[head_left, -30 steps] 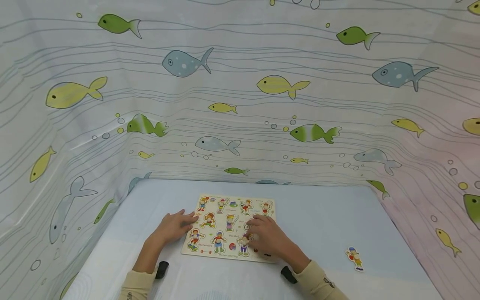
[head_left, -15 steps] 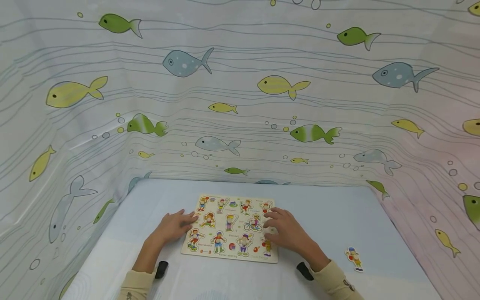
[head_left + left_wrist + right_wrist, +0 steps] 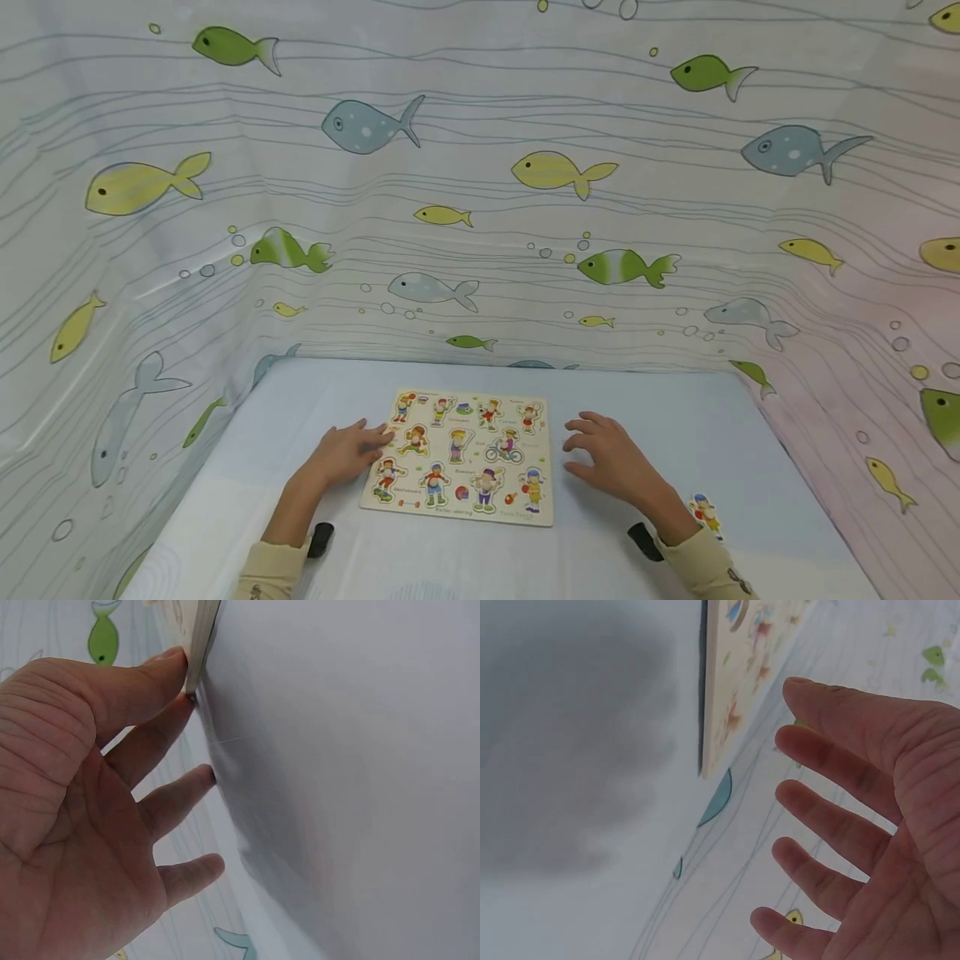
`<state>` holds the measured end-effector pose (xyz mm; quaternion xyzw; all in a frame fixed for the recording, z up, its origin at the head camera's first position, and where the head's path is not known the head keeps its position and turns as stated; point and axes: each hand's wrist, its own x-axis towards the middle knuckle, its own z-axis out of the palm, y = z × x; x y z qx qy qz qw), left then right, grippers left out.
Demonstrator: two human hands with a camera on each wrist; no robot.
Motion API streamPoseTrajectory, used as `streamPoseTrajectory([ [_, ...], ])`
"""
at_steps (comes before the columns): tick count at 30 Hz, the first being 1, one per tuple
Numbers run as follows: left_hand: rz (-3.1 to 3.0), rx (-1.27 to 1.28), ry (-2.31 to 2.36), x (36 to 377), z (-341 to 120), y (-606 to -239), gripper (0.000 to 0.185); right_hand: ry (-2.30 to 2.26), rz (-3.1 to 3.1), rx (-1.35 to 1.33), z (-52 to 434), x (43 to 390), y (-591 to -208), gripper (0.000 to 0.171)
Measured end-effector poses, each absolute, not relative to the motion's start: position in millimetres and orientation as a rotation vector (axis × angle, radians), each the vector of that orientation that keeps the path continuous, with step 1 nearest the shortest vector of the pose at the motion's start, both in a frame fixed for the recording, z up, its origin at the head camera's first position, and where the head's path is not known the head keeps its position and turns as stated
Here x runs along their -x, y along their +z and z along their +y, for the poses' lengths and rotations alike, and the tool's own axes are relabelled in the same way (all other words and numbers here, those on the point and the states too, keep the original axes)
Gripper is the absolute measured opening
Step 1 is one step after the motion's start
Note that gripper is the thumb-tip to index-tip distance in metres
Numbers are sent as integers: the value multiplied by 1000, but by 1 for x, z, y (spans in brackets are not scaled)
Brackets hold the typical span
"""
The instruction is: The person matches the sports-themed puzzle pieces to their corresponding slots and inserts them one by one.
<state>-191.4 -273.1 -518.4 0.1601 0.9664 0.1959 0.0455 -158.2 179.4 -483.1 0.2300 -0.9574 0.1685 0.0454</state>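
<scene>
- Since a second ago, the right hand (image 3: 617,462) has come off the puzzle board (image 3: 459,457) and now sits to the board's right, over the pale blue table (image 3: 337,383); the left hand (image 3: 347,451) has stayed where it was.
- From the head view, the board lies flat near the middle of the table, its figure pieces seated in rows.
- The left hand rests at the board's left edge, fingers fairly straight and reaching onto the edge, wrapped round nothing.
- The right hand is relaxed and spread, holding nothing, just beside the board's right edge but apart from it.
- A loose figure piece (image 3: 704,513) lies on the table by the right wrist, well apart from the board.
- A fish-print curtain (image 3: 480,183) closes in the table on three sides.
- From the left wrist view, the left hand (image 3: 82,817) is released, its thumb tip against the thin edge of the board (image 3: 201,637), other fingers touching the table (image 3: 345,780).
- From the right wrist view, the right hand (image 3: 877,825) has its fingers apart and slack, gripping nothing; the board (image 3: 739,667) sits beyond the fingertips with a gap between.
</scene>
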Motion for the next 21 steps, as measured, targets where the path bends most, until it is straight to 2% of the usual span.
streamPoseTrajectory([
  [21,2957,-489,591,192,-276,-522,38,370,-2947,-581,253,147,-482,17],
])
